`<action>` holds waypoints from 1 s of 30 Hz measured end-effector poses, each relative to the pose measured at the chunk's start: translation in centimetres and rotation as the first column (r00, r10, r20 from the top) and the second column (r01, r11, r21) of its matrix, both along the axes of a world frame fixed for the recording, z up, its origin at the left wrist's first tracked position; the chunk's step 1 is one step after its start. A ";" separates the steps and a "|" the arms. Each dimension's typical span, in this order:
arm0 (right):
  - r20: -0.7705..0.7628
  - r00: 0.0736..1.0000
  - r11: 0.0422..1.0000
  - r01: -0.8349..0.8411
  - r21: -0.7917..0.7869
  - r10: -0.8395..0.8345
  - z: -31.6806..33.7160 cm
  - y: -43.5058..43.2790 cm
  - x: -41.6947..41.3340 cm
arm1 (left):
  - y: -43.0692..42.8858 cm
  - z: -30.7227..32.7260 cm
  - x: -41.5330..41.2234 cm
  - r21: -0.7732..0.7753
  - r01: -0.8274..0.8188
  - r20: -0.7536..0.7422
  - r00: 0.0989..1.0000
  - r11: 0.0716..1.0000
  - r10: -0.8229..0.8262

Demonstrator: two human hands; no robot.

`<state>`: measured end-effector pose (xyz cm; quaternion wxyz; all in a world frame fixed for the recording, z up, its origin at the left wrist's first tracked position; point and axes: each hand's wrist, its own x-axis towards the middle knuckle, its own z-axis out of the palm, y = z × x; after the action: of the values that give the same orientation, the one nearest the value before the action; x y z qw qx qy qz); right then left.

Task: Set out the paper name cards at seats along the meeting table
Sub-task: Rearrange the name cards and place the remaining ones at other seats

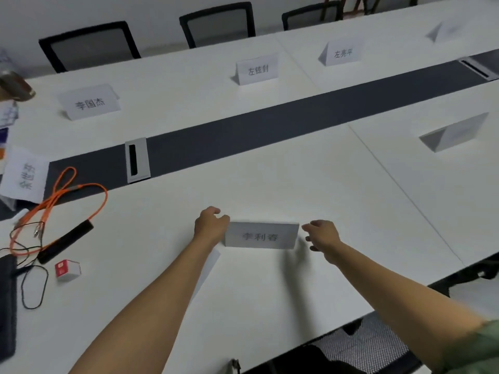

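One name card (261, 236) | left hand (212, 225) grips end | right hand (322, 234) slack beside | print blurred

— How many name cards (260, 235) (90, 102) (258, 69) (341, 53) (445, 31) (456, 132) (25, 174) are on the bench (270, 171)?
— Seven.
— And chairs (89, 44) (217, 22) (312, 14) (364, 344)?
— Four: three around twelve o'clock, one at five.
— Anything else?
— Two cable hatches (136, 160) (478, 67), one orange cable (81, 186) and one red box (67, 269) at eight o'clock.
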<state>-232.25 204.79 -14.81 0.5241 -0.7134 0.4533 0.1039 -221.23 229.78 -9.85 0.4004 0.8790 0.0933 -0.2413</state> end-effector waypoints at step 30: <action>0.296 0.930 0.964 -0.253 0.086 0.218 0.8 -12.0 15.0 | -14.2 -4.5 6.2 -0.287 -0.355 -0.174 0.933 0.890 0.316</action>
<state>-217.27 192.82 -14.00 0.6102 -0.7366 0.2774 0.0903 -215.04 215.54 -14.33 0.5640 0.7582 0.2289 -0.2337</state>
